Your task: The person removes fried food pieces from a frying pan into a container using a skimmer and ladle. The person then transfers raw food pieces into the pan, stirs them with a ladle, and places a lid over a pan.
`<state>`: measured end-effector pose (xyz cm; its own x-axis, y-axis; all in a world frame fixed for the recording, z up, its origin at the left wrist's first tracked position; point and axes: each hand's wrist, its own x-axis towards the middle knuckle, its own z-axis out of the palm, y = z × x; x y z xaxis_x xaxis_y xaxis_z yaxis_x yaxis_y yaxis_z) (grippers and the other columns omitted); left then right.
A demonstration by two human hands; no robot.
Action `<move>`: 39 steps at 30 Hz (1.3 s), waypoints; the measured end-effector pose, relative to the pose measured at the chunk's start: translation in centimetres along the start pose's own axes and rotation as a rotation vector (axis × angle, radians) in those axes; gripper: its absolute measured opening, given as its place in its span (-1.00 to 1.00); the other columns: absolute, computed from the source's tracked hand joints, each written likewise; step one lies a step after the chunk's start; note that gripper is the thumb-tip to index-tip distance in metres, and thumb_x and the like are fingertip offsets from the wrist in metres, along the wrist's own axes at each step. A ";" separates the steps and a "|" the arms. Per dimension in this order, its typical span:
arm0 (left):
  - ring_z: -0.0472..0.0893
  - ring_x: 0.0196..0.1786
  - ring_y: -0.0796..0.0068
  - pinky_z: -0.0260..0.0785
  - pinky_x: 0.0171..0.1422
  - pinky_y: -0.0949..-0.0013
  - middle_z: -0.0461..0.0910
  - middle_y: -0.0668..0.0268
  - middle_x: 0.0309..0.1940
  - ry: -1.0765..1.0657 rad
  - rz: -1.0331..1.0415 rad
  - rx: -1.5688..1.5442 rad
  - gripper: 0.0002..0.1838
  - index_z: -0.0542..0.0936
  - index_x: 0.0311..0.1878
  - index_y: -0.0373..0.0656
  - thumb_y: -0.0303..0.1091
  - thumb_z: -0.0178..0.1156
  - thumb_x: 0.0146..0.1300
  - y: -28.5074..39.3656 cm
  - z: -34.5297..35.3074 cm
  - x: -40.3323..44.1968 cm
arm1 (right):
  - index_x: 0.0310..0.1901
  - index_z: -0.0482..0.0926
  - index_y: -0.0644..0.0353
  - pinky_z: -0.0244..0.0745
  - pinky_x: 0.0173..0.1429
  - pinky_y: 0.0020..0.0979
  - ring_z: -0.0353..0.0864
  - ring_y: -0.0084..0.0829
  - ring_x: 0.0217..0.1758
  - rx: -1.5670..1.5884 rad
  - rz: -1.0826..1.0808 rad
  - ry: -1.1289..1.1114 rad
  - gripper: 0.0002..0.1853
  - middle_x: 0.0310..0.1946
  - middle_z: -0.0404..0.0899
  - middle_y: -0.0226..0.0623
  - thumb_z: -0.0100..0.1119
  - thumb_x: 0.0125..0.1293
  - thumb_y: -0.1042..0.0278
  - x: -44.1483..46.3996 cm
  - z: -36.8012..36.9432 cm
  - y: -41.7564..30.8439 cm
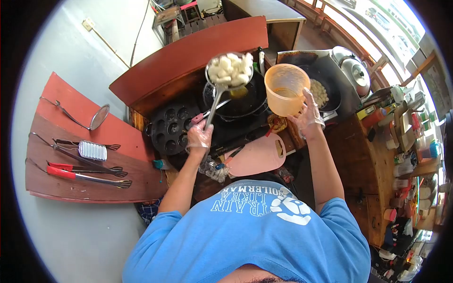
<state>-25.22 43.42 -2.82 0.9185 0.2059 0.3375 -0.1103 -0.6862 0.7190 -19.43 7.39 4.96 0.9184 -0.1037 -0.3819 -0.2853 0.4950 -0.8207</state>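
My left hand (pixel 200 137), in a clear plastic glove, is closed around the handle of a skimmer (pixel 218 96). White chunky pieces (pixel 230 70) are heaped in its bowl, above a dark wok (pixel 236 111). A pink-handled utensil (pixel 207 114) crosses behind the skimmer handle; whether my hand touches it is unclear. My right hand (pixel 309 116), gloved too, grips an orange translucent plastic tub (pixel 285 89) by its side. The tub is tilted so that its inside shows. Beside it, a second wok (pixel 334 96) holds more pale pieces (pixel 318 93).
A dark pan with round moulds (pixel 171 123) sits left of the wok. Near my body lies a pink cutting board (pixel 257 158). Red-handled tongs (pixel 61 172) and other utensils hang at left. A lidded pot (pixel 355 78) and crowded shelves (pixel 406 155) stand at right.
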 end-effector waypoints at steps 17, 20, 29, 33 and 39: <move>0.68 -0.23 -0.12 0.50 -0.14 0.13 0.64 -0.16 -0.34 0.079 0.075 0.175 -0.63 0.66 0.00 -0.36 -0.27 0.29 0.23 4.2 -8.8 3.1 | 0.30 0.47 0.30 0.52 0.07 -0.26 0.58 -0.20 0.12 -0.751 -0.078 0.204 -0.03 0.21 0.50 -0.13 0.31 0.04 -0.39 10.9 7.6 1.1; 0.67 -0.20 -0.11 0.50 -0.10 0.09 0.66 -0.13 -0.29 0.056 0.095 0.241 -0.61 0.65 0.02 -0.37 -0.28 0.29 0.22 3.6 -9.4 4.2 | 0.32 0.46 0.27 0.48 0.16 -0.23 0.56 -0.23 0.20 -1.072 -0.210 -0.054 0.00 0.26 0.49 -0.15 0.37 -0.02 -0.39 15.9 9.6 2.9; 0.66 -0.25 -0.03 0.50 -0.13 -0.02 0.65 0.03 -0.40 0.005 0.185 0.673 -0.78 0.64 -0.30 -0.24 -0.31 0.10 0.33 4.0 -8.7 6.4 | 0.30 0.40 0.42 0.42 0.31 -0.30 0.49 -0.22 0.30 -0.880 0.114 0.215 0.11 0.33 0.39 0.02 0.45 -0.12 -0.37 16.5 17.3 5.6; 0.68 -0.27 -0.02 0.52 -0.14 -0.02 0.66 0.06 -0.40 0.036 0.246 0.718 -0.71 0.64 -0.36 -0.23 -0.30 0.01 0.39 3.8 -8.9 7.3 | 0.25 0.53 0.07 0.46 0.07 -0.24 0.57 -0.26 0.05 -1.036 0.070 0.075 -0.17 0.19 0.53 -0.21 0.15 0.14 -0.45 18.6 17.8 7.5; 0.68 -0.17 0.01 0.52 -0.05 0.01 0.68 0.05 -0.31 -0.034 0.178 0.801 -0.79 0.69 -0.23 -0.19 -0.31 0.12 0.34 6.3 -10.3 9.0 | 0.21 0.58 0.11 0.41 0.16 -0.27 0.50 -0.30 0.17 -0.825 0.085 0.074 -0.20 0.26 0.48 -0.17 0.26 0.07 -0.37 20.6 17.7 8.9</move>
<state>-21.56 48.18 11.00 0.9254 0.0345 0.3775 0.0371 -0.9993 0.0002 1.84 24.96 -2.67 0.8725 -0.1655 -0.4598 -0.4886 -0.2846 -0.8248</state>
